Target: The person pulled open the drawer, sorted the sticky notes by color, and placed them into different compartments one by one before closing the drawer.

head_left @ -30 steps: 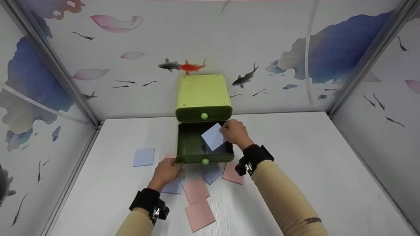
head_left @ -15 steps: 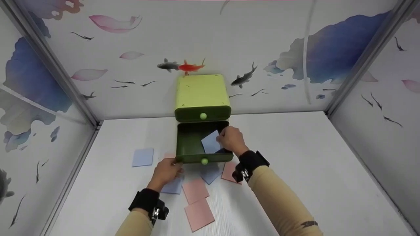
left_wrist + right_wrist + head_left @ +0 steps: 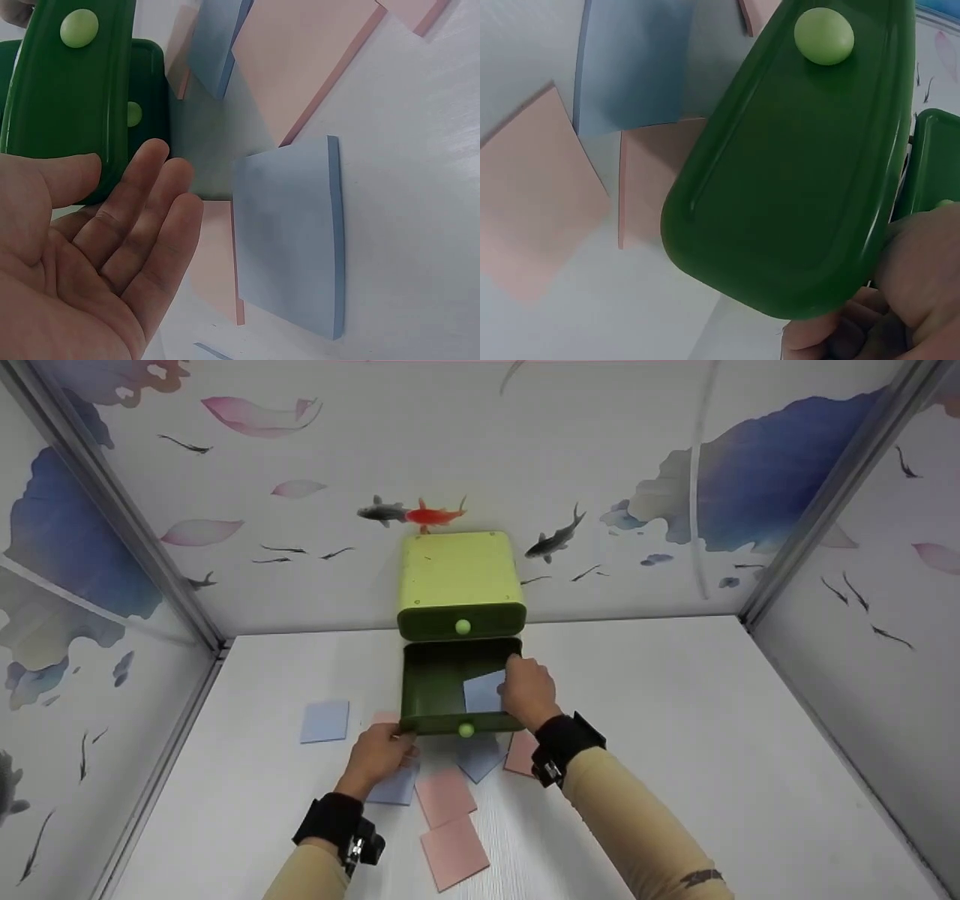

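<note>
A dark green drawer [image 3: 433, 724] with a light green knob stands pulled out of a yellow-green cabinet [image 3: 459, 570]. At its front left corner is my left hand [image 3: 377, 754]; in the left wrist view the thumb lies against the drawer front and the fingers reach beneath. My right hand [image 3: 529, 690] is over the drawer's right side, thumb and fingers pinching a blue sticky-note pad [image 3: 482, 692] low inside the drawer. The hand covers that pad's right part. From the right wrist, the drawer front [image 3: 780, 165] hides the pad, and the curled fingers show beside the drawer's side.
Another blue pad [image 3: 325, 721] lies apart at the left. Blue and pink pads, among them a pink pad [image 3: 454, 853], lie scattered below and in front of the drawer. An upper drawer [image 3: 427, 622] is closed. Printed walls enclose the white table [image 3: 652, 697].
My right hand has moved down and toward me, lowering the blue pad from above the drawer into it and turning it squarer. My left hand stays at the drawer corner.
</note>
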Available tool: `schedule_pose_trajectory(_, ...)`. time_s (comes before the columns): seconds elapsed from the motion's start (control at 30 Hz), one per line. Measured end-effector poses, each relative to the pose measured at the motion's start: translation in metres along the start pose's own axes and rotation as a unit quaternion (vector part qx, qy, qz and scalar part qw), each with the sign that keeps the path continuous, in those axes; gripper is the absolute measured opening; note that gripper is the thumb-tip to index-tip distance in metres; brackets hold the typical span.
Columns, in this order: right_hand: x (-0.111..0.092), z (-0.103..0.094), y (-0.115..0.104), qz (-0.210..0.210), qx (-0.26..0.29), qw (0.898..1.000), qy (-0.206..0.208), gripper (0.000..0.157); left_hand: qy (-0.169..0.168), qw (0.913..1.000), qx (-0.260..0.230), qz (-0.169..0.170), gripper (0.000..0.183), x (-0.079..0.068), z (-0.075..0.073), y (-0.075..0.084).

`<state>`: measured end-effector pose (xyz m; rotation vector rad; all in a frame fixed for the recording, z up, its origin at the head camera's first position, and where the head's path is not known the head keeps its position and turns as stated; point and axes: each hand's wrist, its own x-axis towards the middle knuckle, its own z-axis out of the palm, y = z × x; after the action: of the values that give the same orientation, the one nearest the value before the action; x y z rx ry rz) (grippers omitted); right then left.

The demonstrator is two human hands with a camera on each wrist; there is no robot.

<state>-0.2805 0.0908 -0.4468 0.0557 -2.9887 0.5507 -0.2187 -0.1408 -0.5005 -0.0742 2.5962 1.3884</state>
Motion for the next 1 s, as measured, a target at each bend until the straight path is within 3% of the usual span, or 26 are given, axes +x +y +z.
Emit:
schedule_pose_trajectory(0.13, -0.003, 0.003, -0.004, -0.028, -0.051, 0.998, 0.024, 0.029, 0.001, 1.0000, 0.000, -0.001, 0.037, -0.001, 0.000, 0.001)
schedule_pose_trajectory(0.33, -0.004, 0.003, -0.011, -0.030, -0.100, 0.994, 0.032, 0.032, -0.001, 1.0000, -0.004, -0.004, 0.038, -0.003, 0.000, 0.004)
schedule_pose_trajectory(0.83, 0.000, 0.005, -0.014, -0.014, -0.121, 0.992, 0.009, 0.007, 0.004, 1.0000, 0.008, 0.003, 0.034, -0.002, -0.001, 0.004)
schedule_pose_trajectory(1.0, -0.001, 0.006, -0.016, -0.019, -0.133, 0.991, 0.002, 0.006, 0.005, 1.0000, 0.004, -0.004, 0.034, -0.002, -0.001, 0.004)
